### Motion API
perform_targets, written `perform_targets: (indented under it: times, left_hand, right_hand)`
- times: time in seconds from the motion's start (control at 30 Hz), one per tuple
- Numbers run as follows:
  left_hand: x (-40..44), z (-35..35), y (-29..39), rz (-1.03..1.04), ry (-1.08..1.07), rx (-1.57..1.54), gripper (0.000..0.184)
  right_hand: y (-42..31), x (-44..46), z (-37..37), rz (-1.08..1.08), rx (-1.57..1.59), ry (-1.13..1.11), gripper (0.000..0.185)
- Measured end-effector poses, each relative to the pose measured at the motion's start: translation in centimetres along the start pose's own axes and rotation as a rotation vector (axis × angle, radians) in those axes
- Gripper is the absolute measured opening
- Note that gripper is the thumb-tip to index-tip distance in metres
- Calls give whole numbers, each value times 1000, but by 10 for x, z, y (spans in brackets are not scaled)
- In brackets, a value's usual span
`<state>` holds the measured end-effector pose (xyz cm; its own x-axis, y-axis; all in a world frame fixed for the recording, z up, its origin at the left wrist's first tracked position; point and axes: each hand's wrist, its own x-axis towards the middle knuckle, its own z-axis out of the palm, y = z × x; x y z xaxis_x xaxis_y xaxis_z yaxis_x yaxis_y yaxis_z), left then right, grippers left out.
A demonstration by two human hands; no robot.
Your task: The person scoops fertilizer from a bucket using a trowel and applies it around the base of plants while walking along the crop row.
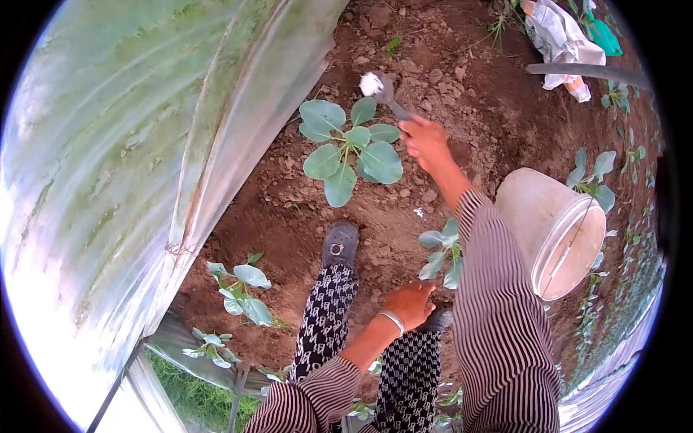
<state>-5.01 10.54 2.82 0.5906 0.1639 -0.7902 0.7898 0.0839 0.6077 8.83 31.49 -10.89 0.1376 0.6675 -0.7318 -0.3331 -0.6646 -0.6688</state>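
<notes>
My right hand (426, 143) is closed round the handle of a small grey scoop (399, 110), its head loaded with a white substance (371, 84). That head hovers over the soil, just beyond a broad-leaved young plant (350, 153). My left hand (410, 304), with a bracelet at the wrist, hangs low near my legs, fingers loosely bent and slightly apart, with nothing visible in them. Below it and partly hidden is one dark shoe (437, 318); the other shoe (340, 244) stands on the soil near the plant.
A whitish bucket (525, 209) with a wire handle stands or lies at right. Plastic sheeting (173, 130) slopes along the left. Smaller plants (244, 290) grow around me, one (442, 251) by my right sleeve. A white sack (563, 40) and a dark curved bar (588, 71) are upper right.
</notes>
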Motion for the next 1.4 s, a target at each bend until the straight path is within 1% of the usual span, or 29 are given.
perform_targets:
  times: [0.03, 0.1, 0.13, 0.17, 0.2, 0.3, 0.4, 0.43, 0.47, 0.53, 0.57, 0.63, 0.67, 0.7, 0.73, 0.8, 0.83, 0.9, 0.93, 0.97, 1.0, 1.03, 1.13, 1.17, 1.23, 1.33, 1.37, 1.4]
  left_hand:
    - [2, 1, -6, 16, 12, -22, 46]
    - [6, -8, -11, -29, -83, -53, 46]
    - [6, -14, -12, -47, -128, -69, 47]
    - [1, -17, -15, -8, -11, -86, 45]
    - [-4, -24, -14, -17, 1, -103, 45]
    - [-7, -38, -11, -4, 24, -138, 44]
    - [-6, -39, -14, 7, 6, -176, 44]
    - [-6, -38, -18, 37, 12, -190, 44]
    - [-6, -37, -21, 46, 20, -195, 44]
    - [-6, -38, -27, 58, 38, -205, 44]
    - [-3, -35, -29, 35, 15, -196, 47]
    - [-10, -58, -18, -55, -71, -213, 51]
    - [-11, -66, -13, -94, -113, -220, 53]
    - [-2, -49, -20, -17, -72, -176, 56]
    - [-4, -60, -17, -15, -136, -158, 56]
    - [-11, -78, -5, -188, -192, -340, 58]
    - [-6, -65, -12, -173, -181, -355, 60]
    - [-1, -49, -23, -178, -142, -408, 63]
    - [3, -40, -29, -148, -105, -412, 61]
    - [6, -33, -32, -160, -154, -378, 60]
    - [-4, -58, -17, -174, -204, -346, 59]
    - [-14, -91, 2, -192, -297, -294, 53]
    - [-5, -61, -14, -34, -94, -169, 51]
    - [-3, -55, -17, 17, -26, -128, 50]
    - [-5, -53, -16, 34, -32, -133, 49]
    - [-8, -56, -15, 27, -27, -159, 47]
    - [-9, -57, -15, 19, -24, -170, 46]
    - [-2, -47, -20, 39, -24, -135, 45]
  right_hand:
    - [9, 19, 13, -222, -329, 83, 34]
    - [16, 38, 32, -666, -990, 244, 34]
    - [14, 34, 31, -642, -981, 292, 36]
    - [15, 22, 27, -618, -971, 337, 37]
    - [15, 7, 25, -592, -961, 378, 38]
    - [18, -28, -7, -691, -979, 488, 43]
    - [26, -18, -28, -394, -978, 672, 43]
    - [45, 4, -39, -381, -1162, 789, 38]
    - [67, 28, -45, -291, -1134, 785, 40]
    - [84, 54, -21, -116, -1067, 766, 44]
    - [87, 58, -12, -162, -1058, 758, 43]
    - [89, 61, 11, -257, -1036, 739, 41]
    - [85, 52, 19, -316, -973, 695, 41]
    - [78, 37, 24, -378, -914, 653, 40]
    - [71, 26, 31, -435, -852, 609, 40]
    - [58, 22, 61, -373, -805, 613, 38]
    - [55, 24, 74, -343, -774, 613, 38]
    - [48, 29, 90, -449, -785, 569, 40]
    - [46, 29, 92, -498, -792, 551, 41]
    - [45, 26, 90, -488, -790, 527, 41]
    - [40, 18, 89, -476, -788, 501, 41]
    - [35, 12, 87, -469, -788, 475, 41]
    - [27, -4, 47, -517, -895, 456, 53]
    - [30, -1, 31, -571, -924, 529, 49]
    - [46, 15, -1, -671, -974, 683, 40]
    - [58, 52, -17, -555, -1020, 769, 40]
    - [84, 90, -34, -493, -1264, 688, 41]
    - [80, 89, -20, -446, -1200, 676, 40]
